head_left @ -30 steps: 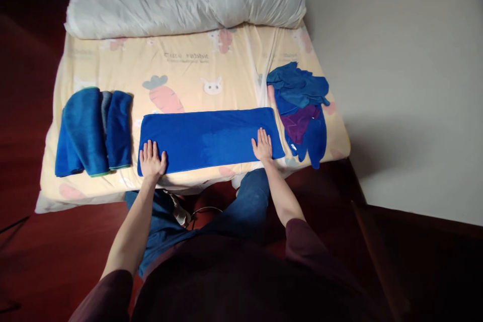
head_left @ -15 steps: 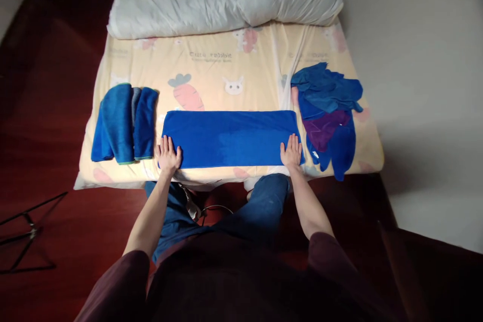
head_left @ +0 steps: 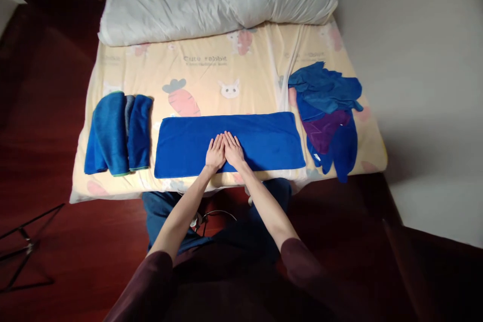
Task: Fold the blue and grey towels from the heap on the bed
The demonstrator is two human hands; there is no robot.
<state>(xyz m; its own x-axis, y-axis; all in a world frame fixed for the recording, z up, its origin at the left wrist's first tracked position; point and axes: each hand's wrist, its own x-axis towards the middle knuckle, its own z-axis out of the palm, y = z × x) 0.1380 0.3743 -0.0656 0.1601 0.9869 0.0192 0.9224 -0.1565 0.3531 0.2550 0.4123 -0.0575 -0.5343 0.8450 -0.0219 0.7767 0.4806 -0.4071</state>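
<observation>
A blue towel (head_left: 181, 146) lies flat as a long rectangle along the near edge of the bed. Both palms rest on it near its middle, side by side with the fingertips close together. My left hand (head_left: 216, 153) is flat with its fingers stretched out, and my right hand (head_left: 234, 150) lies the same way just beside it. To the left are several folded or rolled towels (head_left: 113, 136) in blue and grey. On the right sits a loose heap of crumpled cloths (head_left: 324, 90), blue with one purple cloth (head_left: 322, 131) among them.
The bed (head_left: 211, 80) has a yellow sheet printed with rabbits and carrots. A bulky pale quilt (head_left: 219, 0) covers its far end. A wall (head_left: 422, 85) runs along the right. Thin black stand legs (head_left: 28, 246) are on the dark red floor at left.
Both hands have moved inward from the towel's two ends to its middle. The camera view has shifted slightly. The towels at the left and the heap at the right look the same.
</observation>
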